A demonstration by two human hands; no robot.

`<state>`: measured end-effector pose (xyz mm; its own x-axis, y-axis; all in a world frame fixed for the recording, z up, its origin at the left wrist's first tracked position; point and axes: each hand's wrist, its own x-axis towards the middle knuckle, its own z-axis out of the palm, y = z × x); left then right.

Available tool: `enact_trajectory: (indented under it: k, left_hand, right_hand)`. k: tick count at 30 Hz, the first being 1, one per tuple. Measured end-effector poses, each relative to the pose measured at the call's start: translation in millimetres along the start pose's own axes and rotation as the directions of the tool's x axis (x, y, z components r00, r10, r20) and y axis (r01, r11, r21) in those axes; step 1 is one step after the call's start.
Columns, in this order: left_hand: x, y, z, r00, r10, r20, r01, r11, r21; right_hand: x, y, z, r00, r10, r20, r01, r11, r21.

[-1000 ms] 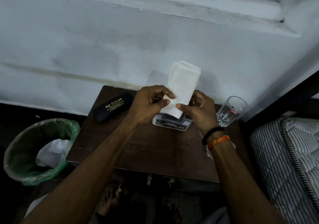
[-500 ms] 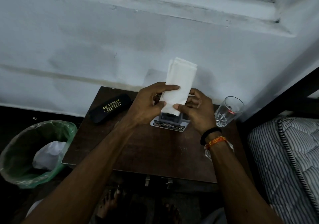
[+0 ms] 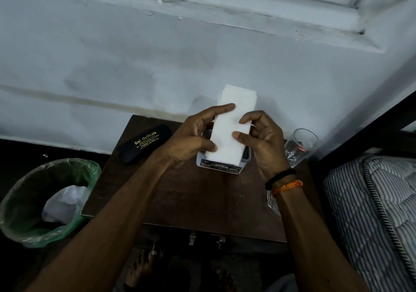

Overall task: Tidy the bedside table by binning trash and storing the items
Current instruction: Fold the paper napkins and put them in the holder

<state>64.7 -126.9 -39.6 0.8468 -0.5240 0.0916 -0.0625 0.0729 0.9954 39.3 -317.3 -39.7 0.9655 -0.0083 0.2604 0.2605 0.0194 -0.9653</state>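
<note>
Head view: both hands, left (image 3: 191, 138) and right (image 3: 263, 143), grip a folded white tissue stack (image 3: 231, 129) upright over the grey holder (image 3: 221, 166) on the tabletop (image 3: 202, 201). Left of the holder lies a black spectacle case (image 3: 144, 143); right, a drinking glass (image 3: 300, 146).

Both forearms reach forward, the left hand (image 3: 191, 136) and right hand (image 3: 262, 140) facing each other, fingers curled, thumbs pressing inward in a shared grip.
</note>
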Motion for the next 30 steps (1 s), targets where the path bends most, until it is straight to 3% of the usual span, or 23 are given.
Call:
enact_trajectory:
  k: [4,11,16,19,24,30]
  left_hand:
    - [-2,0,0,0.999,-0.004,0.042,0.004,1.0,-0.003]
    - [-4,-2,-6,0.997,-0.04,0.062,0.04,0.999,0.002]
    - [-2,1,-3,1.0,0.026,-0.016,-0.026,0.998,0.049]
    - [2,-1,-3,0.991,0.089,-0.103,-0.079,0.992,0.098]
    - [10,-13,-5,0.97,0.079,-0.229,-0.043,0.986,0.162]
    - [14,-18,-2,0.932,0.151,-0.329,-0.022,0.93,0.366]
  right_hand:
    - [-4,3,-1,0.987,0.1,0.126,-0.101,0.995,-0.005]
    - [-2,4,-6,0.991,0.105,0.084,-0.105,0.995,-0.005]
    - [3,8,-12,0.993,0.119,-0.009,-0.119,0.99,-0.07]
    - [3,13,-15,0.988,0.153,-0.015,-0.152,0.961,-0.229]
    - [3,15,-12,0.994,0.077,-0.079,-0.099,0.945,-0.312]
    - [5,16,-8,0.991,-0.019,-0.134,-0.039,0.909,-0.415]
